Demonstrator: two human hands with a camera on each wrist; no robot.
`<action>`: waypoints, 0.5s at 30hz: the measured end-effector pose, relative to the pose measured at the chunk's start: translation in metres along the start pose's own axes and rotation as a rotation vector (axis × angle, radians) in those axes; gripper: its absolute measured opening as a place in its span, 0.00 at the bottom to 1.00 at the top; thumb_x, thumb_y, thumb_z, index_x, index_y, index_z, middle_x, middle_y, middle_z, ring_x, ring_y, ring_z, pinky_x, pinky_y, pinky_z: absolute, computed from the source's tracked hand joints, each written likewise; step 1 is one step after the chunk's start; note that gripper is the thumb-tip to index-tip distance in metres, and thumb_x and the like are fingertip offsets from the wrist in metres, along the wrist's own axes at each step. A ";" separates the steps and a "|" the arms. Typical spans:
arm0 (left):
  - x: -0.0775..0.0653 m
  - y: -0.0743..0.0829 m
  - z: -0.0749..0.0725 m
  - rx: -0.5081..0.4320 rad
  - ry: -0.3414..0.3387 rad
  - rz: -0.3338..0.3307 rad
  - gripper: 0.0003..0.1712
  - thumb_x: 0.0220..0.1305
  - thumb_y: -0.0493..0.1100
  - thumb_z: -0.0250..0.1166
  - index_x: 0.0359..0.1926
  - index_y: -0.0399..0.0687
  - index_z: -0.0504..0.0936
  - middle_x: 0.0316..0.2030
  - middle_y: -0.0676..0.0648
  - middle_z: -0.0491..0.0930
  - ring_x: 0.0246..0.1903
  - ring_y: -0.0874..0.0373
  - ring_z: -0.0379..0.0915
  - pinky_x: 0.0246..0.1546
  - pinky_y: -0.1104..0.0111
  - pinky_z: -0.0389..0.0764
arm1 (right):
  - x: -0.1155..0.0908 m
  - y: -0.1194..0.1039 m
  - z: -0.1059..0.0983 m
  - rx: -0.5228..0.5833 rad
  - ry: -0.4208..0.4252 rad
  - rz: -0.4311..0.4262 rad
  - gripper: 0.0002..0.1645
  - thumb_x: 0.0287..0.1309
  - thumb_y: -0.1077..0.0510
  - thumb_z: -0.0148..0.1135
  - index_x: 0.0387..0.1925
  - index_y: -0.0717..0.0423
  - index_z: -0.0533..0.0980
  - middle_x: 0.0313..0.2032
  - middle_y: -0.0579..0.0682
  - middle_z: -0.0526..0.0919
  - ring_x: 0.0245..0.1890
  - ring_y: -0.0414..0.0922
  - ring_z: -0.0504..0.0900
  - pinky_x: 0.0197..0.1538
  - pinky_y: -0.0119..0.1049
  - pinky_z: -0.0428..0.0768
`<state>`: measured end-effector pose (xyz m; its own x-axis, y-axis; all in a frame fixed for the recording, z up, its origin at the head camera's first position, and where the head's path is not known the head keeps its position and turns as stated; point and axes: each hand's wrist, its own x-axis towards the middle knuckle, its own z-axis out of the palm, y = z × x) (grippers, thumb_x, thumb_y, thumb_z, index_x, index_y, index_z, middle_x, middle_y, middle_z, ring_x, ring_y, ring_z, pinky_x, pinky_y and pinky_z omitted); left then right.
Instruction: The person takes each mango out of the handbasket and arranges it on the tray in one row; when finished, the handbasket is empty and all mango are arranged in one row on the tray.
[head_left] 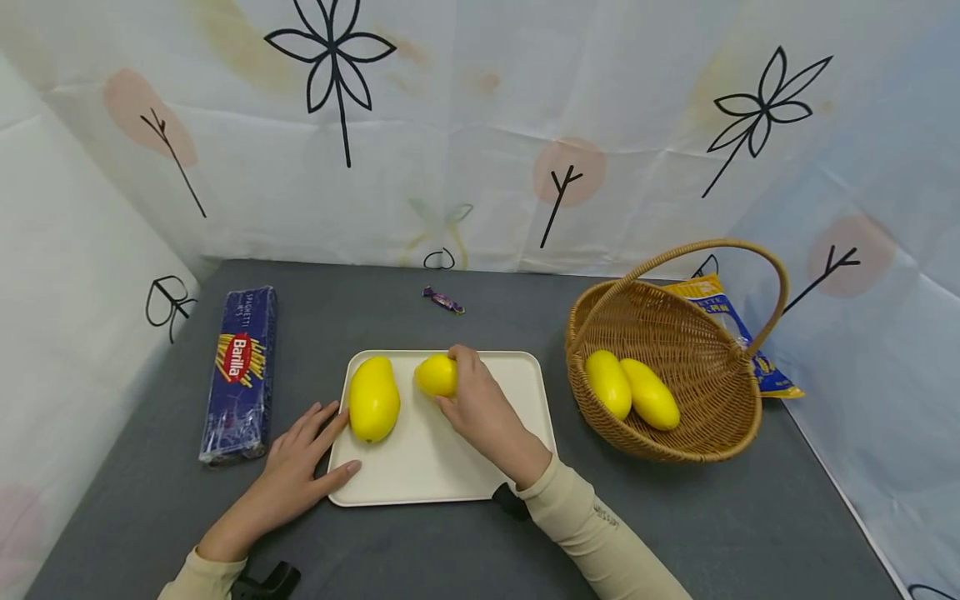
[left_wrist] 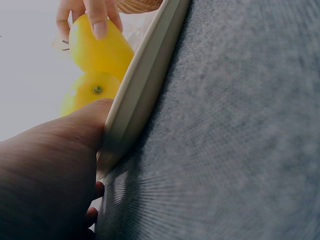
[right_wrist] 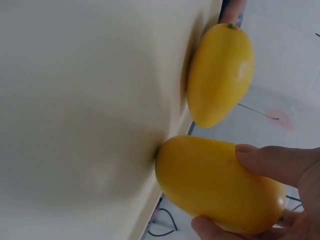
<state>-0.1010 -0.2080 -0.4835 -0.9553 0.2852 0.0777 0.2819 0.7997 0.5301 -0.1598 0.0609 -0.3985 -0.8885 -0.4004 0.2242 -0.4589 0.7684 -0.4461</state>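
Observation:
My right hand [head_left: 486,406] grips a yellow mango [head_left: 436,376] over the middle of a cream tray [head_left: 442,475]. In the right wrist view, thumb and fingers wrap one end of this mango [right_wrist: 210,180], and its other end meets the tray or hovers just above it. A second mango [head_left: 374,399] lies on the tray's left side. At the tray's left edge rests my left hand [head_left: 303,460], fingers spread and thumb over the rim. The left wrist view shows that thumb [left_wrist: 95,117] at the rim beside the lying mango [left_wrist: 90,92].
To the right stands a wicker basket [head_left: 705,417] with two yellow mangoes [head_left: 628,390] inside and a tall handle. Behind it leans a blue and yellow packet [head_left: 765,367]. A blue Barilla spaghetti pack [head_left: 240,375] lies at left. A purple wrapped candy [head_left: 443,300] sits beyond the tray.

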 end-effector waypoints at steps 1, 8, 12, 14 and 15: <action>0.000 0.000 0.000 0.001 0.000 0.001 0.43 0.61 0.62 0.62 0.70 0.46 0.63 0.70 0.39 0.55 0.70 0.37 0.43 0.56 0.36 0.51 | 0.000 0.000 0.001 -0.012 -0.003 -0.005 0.39 0.52 0.61 0.71 0.62 0.62 0.61 0.54 0.59 0.71 0.50 0.52 0.75 0.57 0.43 0.75; 0.000 0.001 -0.001 -0.005 -0.004 0.000 0.43 0.61 0.61 0.62 0.71 0.47 0.62 0.71 0.39 0.55 0.70 0.37 0.43 0.57 0.36 0.51 | -0.004 -0.005 0.009 -0.110 -0.108 -0.055 0.40 0.56 0.59 0.68 0.68 0.49 0.63 0.64 0.64 0.63 0.61 0.58 0.70 0.59 0.45 0.74; 0.000 0.001 -0.001 -0.004 -0.003 0.004 0.43 0.61 0.61 0.62 0.71 0.47 0.62 0.70 0.39 0.55 0.70 0.37 0.43 0.56 0.36 0.51 | -0.011 -0.007 0.014 -0.132 -0.155 -0.075 0.40 0.58 0.58 0.67 0.70 0.46 0.62 0.67 0.66 0.60 0.66 0.59 0.65 0.63 0.46 0.70; 0.000 0.001 -0.001 -0.002 -0.001 0.006 0.43 0.61 0.61 0.62 0.71 0.46 0.63 0.70 0.39 0.55 0.70 0.37 0.44 0.56 0.36 0.51 | -0.015 -0.008 0.015 -0.137 -0.178 -0.077 0.40 0.59 0.57 0.65 0.71 0.46 0.61 0.68 0.66 0.59 0.67 0.59 0.64 0.64 0.46 0.69; 0.000 0.001 0.000 -0.002 -0.001 0.007 0.43 0.61 0.61 0.63 0.71 0.46 0.63 0.70 0.39 0.55 0.70 0.37 0.44 0.56 0.36 0.51 | -0.017 -0.008 0.015 -0.137 -0.188 -0.078 0.40 0.59 0.57 0.65 0.71 0.46 0.61 0.68 0.67 0.58 0.67 0.59 0.64 0.64 0.47 0.68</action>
<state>-0.1007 -0.2077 -0.4829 -0.9533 0.2910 0.0806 0.2882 0.7969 0.5309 -0.1409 0.0535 -0.4118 -0.8395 -0.5370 0.0826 -0.5339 0.7872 -0.3088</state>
